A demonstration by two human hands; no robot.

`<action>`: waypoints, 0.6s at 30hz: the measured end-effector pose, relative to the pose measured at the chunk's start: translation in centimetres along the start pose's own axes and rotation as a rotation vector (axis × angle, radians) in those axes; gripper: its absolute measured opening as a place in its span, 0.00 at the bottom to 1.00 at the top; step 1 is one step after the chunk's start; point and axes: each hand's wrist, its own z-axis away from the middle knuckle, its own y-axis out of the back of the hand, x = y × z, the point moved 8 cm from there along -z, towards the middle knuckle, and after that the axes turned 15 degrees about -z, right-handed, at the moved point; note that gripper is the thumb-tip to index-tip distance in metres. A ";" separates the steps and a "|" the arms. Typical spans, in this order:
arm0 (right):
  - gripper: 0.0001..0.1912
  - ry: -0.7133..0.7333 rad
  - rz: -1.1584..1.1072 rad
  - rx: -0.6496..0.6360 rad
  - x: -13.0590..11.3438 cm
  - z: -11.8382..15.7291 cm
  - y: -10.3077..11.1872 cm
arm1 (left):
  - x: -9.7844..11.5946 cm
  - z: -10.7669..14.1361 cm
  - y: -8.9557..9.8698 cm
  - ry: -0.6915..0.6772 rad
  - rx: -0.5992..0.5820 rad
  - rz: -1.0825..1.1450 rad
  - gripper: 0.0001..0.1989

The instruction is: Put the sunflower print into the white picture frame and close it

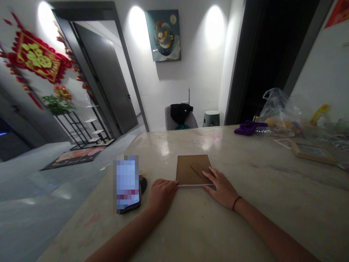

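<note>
A flat brown board with thin white edges [188, 169], which looks like the back of a picture frame, lies on the marble-look table [245, 225]. A rounded flap shows on its right half. My left hand [161, 193] touches the board's near left corner, its fingers pressed together; whether they grip the edge is hard to see. Over the board's right side lies my right hand [220, 185], fingers spread, with fingertips on the brown back near the flap and the thumb at the near edge.
A phone [127, 183] with a blurred screen stands left of my left hand, a dark round object behind it. Farther right are a purple cloth [248, 127], a wooden frame [313, 152] and a clear plastic bag [280, 109]. A chair [169, 120] stands beyond the far edge.
</note>
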 end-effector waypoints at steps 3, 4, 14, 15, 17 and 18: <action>0.25 -0.005 0.029 0.065 0.0 0.2 0.6 | -0.3 -0.1 -0.3 -0.006 -0.014 0.008 0.12; 0.24 -0.016 0.035 0.086 0.1 0.2 0.7 | -0.3 -0.2 -0.4 -0.002 -0.022 0.017 0.12; 0.29 0.008 0.036 0.353 0.9 0.9 3.1 | -2.0 0.1 -0.7 0.197 -0.062 -0.014 0.23; 0.31 -0.009 0.068 0.381 1.3 1.0 3.4 | -2.4 0.1 -0.6 0.242 -0.055 -0.036 0.26; 0.34 -0.037 0.144 0.371 2.0 1.1 3.5 | -2.8 0.1 -0.7 0.273 -0.074 -0.101 0.29; 0.35 -0.045 0.177 0.343 2.3 1.1 3.3 | -2.8 0.0 -0.8 0.264 -0.095 -0.133 0.29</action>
